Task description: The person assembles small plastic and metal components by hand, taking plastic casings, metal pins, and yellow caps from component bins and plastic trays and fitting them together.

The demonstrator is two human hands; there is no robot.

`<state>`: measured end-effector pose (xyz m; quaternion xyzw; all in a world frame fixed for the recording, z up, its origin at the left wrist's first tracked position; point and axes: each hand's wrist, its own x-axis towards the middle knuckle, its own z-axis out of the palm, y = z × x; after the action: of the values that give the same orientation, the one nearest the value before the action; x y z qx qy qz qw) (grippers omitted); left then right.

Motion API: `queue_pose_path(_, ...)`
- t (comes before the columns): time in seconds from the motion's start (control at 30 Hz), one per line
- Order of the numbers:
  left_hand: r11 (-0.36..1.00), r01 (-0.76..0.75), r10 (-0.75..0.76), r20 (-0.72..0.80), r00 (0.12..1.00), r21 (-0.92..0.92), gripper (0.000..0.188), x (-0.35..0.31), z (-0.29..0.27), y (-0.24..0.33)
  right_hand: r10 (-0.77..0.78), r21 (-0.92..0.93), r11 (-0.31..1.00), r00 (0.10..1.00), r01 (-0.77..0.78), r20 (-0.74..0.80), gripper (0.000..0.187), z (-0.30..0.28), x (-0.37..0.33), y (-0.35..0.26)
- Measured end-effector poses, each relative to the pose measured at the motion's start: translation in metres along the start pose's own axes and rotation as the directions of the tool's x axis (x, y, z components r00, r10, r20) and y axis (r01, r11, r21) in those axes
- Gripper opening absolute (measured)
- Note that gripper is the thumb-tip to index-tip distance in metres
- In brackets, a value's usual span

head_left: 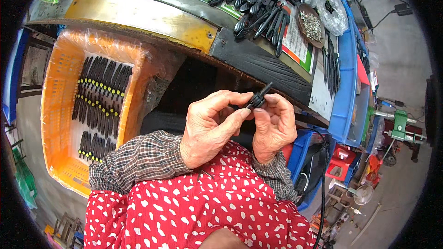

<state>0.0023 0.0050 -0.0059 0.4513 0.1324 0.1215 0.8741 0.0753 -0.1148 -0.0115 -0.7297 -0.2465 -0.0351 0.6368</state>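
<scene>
Busy workshop corner, grey floor (pixel 392 32) off to the right, and a counter (pixel 263 64) with a shiny yellow metal strip (pixel 138 20) along the left part of its near edge. Person's sitting right up to it in a red apron (pixel 184 207) with white spots, checked sleeves (pixel 143 159) underneath.

So the thing being worked on is a small black piece (pixel 258 99), held in the air just on the person's side of the counter's near edge, thin tip pointing toward that edge. Left hand (pixel 210 129) has it pinched between thumb and forefinger. Right hand (pixel 275 131) is pinching it too, thumb and forefinger on its other side, the rest of those fingers curled in. Can't make out the small details, the fingers cover part of it.

Toward the counter's right end there's a messy heap of black parts (pixel 258 11), and just beside it a round brown dish (pixel 318 44) full of tiny silver bits (pixel 312 25). Clear plastic bags (pixel 333 14) sit next to that, then a blue tray (pixel 347 83) along the right edge.

Over on the left, below the near edge, is an orange crate (pixel 50 106) lined with plastic, with black pieces with yellow dots (pixel 99 83) lined up in rows inside.
</scene>
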Motion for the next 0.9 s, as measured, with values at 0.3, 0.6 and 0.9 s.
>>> queue_pose_path(0.3,0.998,-0.027,0.027,-0.001,1.0,0.052,0.025,0.001,-0.001,-0.004,0.091,-0.12,0.989,0.995,-0.087,0.029,0.02,0.0,0.005,-0.006)
queue_pose_path(0.6,0.997,-0.025,0.025,0.003,1.0,0.079,0.025,0.002,-0.002,-0.006,0.086,-0.261,0.963,0.994,-0.065,0.072,0.023,-0.005,0.01,-0.001)
queue_pose_path(0.9,0.996,-0.024,0.023,0.013,1.0,0.081,0.025,0.001,-0.001,-0.005,0.187,-0.166,0.974,0.965,-0.157,0.183,0.026,-0.01,0.015,-0.003)
